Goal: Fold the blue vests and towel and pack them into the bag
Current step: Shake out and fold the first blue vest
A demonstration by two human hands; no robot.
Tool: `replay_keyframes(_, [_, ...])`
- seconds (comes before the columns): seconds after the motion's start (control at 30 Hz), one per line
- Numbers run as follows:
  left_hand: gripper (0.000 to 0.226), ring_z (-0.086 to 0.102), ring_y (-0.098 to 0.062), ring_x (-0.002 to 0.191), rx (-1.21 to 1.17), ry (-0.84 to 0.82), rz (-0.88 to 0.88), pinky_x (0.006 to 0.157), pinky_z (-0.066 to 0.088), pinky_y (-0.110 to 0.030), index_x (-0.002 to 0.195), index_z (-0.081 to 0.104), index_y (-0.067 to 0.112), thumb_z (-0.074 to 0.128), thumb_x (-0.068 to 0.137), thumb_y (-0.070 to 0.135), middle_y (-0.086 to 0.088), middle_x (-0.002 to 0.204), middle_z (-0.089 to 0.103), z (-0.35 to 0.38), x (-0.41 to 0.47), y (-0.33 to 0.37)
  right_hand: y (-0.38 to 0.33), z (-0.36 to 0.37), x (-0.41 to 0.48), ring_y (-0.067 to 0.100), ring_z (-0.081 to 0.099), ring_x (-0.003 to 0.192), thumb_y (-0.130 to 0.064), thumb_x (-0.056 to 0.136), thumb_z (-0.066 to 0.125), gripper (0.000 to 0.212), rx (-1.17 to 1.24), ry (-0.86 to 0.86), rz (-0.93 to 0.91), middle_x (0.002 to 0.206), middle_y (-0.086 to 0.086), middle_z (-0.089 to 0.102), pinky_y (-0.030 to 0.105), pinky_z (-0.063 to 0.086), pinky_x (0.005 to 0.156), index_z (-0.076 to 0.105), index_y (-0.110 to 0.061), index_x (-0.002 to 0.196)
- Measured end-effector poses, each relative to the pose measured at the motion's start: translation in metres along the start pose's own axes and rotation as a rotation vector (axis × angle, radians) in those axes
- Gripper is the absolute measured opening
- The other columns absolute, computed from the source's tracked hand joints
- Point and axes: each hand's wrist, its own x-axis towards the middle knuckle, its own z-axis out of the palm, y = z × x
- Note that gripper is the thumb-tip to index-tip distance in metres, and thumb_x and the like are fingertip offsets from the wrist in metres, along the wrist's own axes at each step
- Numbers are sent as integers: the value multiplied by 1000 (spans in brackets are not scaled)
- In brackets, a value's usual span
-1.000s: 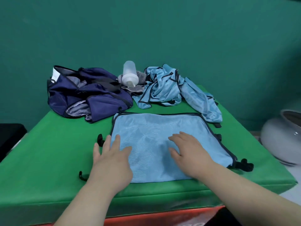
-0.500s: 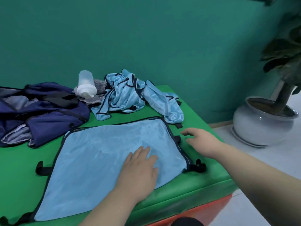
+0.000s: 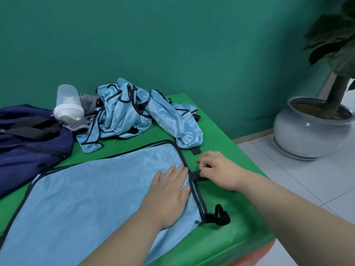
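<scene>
A light blue vest (image 3: 92,191) with black trim lies spread flat on the green table (image 3: 226,150). My left hand (image 3: 169,191) presses flat on the vest near its right edge. My right hand (image 3: 221,169) pinches a black side strap (image 3: 195,174) at that edge. A second black strap (image 3: 217,217) curls at the vest's near right corner. More light blue vests (image 3: 130,114) sit crumpled in a heap at the back. The dark navy bag (image 3: 28,139) lies at the left, partly out of frame. A grey towel (image 3: 86,104) shows under the bottle.
A white plastic bottle (image 3: 68,105) lies on its side between the bag and the crumpled vests. A large grey pot with a plant (image 3: 311,131) stands on the tiled floor to the right of the table. A teal wall runs behind.
The view has swung right. My left hand slid across the vest to its right edge. My right hand left the fabric and took hold of the black side strap.
</scene>
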Motion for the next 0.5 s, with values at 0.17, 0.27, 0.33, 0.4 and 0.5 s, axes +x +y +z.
replay_keyframes(0.17, [66,-20,-6,149,70,-56,-6,123,-10,-41,157,-4,38,2,95,61,15,163,-16,2,2,1,20,-8,0,21,28,142,-42,93,61,40,-109,36,16,152,-5,43,43,22,116,49,-32,56])
replay_keyframes(0.27, [77,-21,-6,149,75,-61,-10,123,-11,-41,157,-5,38,-2,87,71,16,163,-17,0,2,3,33,-6,-3,24,24,147,-53,89,63,46,-121,113,68,156,-1,39,45,20,119,49,-26,55])
replay_keyframes(0.33, [81,-20,-7,149,89,-68,-16,122,-11,-42,157,-4,38,-3,84,74,16,163,-17,1,2,2,38,-4,-6,25,25,147,-52,89,63,42,-98,171,132,156,2,38,44,20,119,52,-26,57])
replay_keyframes(0.4, [80,-20,-9,150,103,-64,-23,122,-11,-42,157,-3,38,3,87,75,15,163,-16,2,3,2,39,-5,-12,24,28,145,-50,91,63,35,-57,199,147,154,5,40,43,22,119,53,-29,64])
replay_keyframes(0.5, [82,-18,-10,150,116,-56,-21,123,-10,-43,157,-3,37,0,85,75,13,164,-15,4,5,2,29,-10,-30,20,33,140,-42,94,62,23,83,294,120,146,1,46,36,25,115,55,-29,76])
